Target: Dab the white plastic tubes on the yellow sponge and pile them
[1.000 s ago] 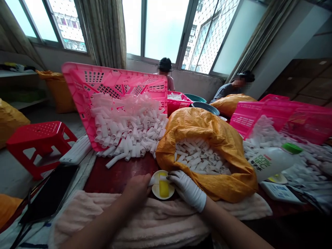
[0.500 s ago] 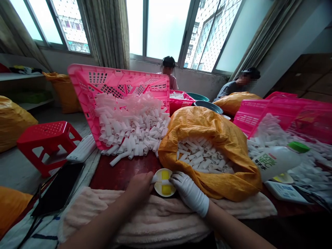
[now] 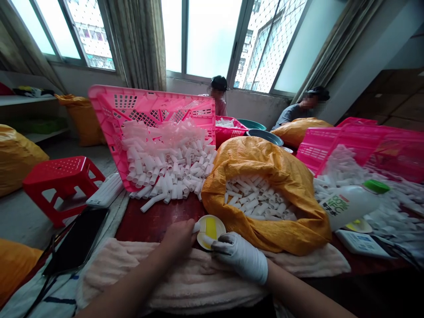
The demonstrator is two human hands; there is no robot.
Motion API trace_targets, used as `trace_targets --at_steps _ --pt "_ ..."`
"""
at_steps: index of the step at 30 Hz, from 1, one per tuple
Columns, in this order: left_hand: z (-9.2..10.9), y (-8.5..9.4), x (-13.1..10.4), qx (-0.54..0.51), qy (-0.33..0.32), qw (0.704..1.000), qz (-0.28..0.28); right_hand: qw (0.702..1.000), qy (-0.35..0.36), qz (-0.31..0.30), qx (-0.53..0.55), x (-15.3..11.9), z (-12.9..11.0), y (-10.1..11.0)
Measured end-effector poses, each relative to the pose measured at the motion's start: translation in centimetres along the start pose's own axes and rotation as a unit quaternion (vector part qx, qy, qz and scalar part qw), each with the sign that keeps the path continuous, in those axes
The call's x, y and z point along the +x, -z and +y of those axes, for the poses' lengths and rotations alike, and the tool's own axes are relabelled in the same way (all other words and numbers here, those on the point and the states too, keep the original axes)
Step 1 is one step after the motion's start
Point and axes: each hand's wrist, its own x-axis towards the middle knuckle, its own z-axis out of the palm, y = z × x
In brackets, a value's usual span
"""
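Observation:
A small round pale dish (image 3: 220,225) with a yellow strip (image 3: 211,227) across its middle sits at the table's front. Bare, my left hand (image 3: 178,238) is closed at the dish's left side, with the end of a white tube (image 3: 196,227) showing from its fingertips. On the lower right side is my right hand (image 3: 240,256), in a white glove with darkened fingertips. Its fingers pinch a short white tube piece (image 3: 208,240), which lies slanted over the lower rim of the dish. Part of each tube is hidden by the fingers.
Many white tubes (image 3: 172,170) spill from a tipped pink basket (image 3: 152,104). An orange sack (image 3: 265,154) of tubes stands close to my right hand. A bottle (image 3: 354,203) and a white device (image 3: 364,244) are at right. A pinkish towel (image 3: 185,282) covers the front edge.
My right hand has moved down and slightly left, its tube piece now slanting at the dish's lower rim instead of lying across the yellow strip. My left hand has stayed nearly still.

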Motion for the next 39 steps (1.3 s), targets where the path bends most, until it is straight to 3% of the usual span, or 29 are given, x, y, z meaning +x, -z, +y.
trace_targets --at_steps 3,5,6,8,10,11,12,13,16,18,22,24,30,35,37,39 --pt "0.2 0.4 -0.1 -0.001 0.015 1.000 -0.007 0.997 -0.006 0.038 0.072 0.7 -0.5 0.3" --pt "0.3 0.9 -0.3 0.003 0.008 1.000 0.024 0.965 -0.111 0.152 0.181 1.0 -0.6 -0.1" --pt "0.3 1.2 -0.4 0.006 -0.001 0.999 0.046 0.925 -0.179 0.227 0.245 1.2 -0.6 -0.5" --pt "0.4 1.8 -0.6 -0.002 -0.024 0.997 0.079 0.810 -0.303 0.346 0.365 1.7 -0.5 -1.3" --pt "0.4 2.2 -0.8 -0.040 -0.054 0.994 0.083 0.717 -0.374 0.375 0.452 2.2 -0.5 -1.7" --pt "0.5 2.3 -0.8 -0.066 -0.070 0.992 0.076 0.698 -0.385 0.371 0.477 2.4 -0.6 -1.7" --pt "0.6 2.4 -0.9 -0.091 -0.081 0.990 0.066 0.698 -0.379 0.367 0.484 2.4 -0.7 -1.4" --pt "0.8 2.4 -1.0 -0.111 -0.091 0.988 0.053 0.717 -0.359 0.363 0.475 2.4 -0.8 -1.0" --pt "1.6 2.3 -1.4 -0.115 -0.102 0.988 0.009 0.813 -0.270 0.328 0.397 2.0 -1.2 0.5" --pt "2.4 1.9 -1.6 -0.058 -0.099 0.993 0.011 0.846 -0.276 0.275 0.364 1.8 -1.1 1.2" --pt "4.1 1.5 -1.7 0.046 -0.082 0.995 0.024 0.812 -0.437 0.187 0.339 1.9 -0.7 0.9" --pt "4.8 1.8 -1.7 0.033 -0.085 0.996 -0.007 0.811 -0.456 0.184 0.319 2.0 -0.9 0.4" --pt "5.4 3.0 -1.8 -0.158 -0.112 0.971 -0.137 0.864 -0.376 0.208 0.261 1.3 -2.8 0.6" --pt "6.8 3.8 -2.0 -0.367 -0.085 0.850 -0.369 0.921 -0.254 0.235 0.178 0.2 -4.0 3.6" --pt "7.8 4.2 -2.6 -0.358 -0.109 0.845 -0.382 0.931 -0.231 0.226 0.168 -2.4 -4.7 4.9" --pt "8.1 4.2 -3.8 -0.300 -0.143 0.885 -0.326 0.911 -0.296 0.251 0.142 -7.3 -5.9 5.5"
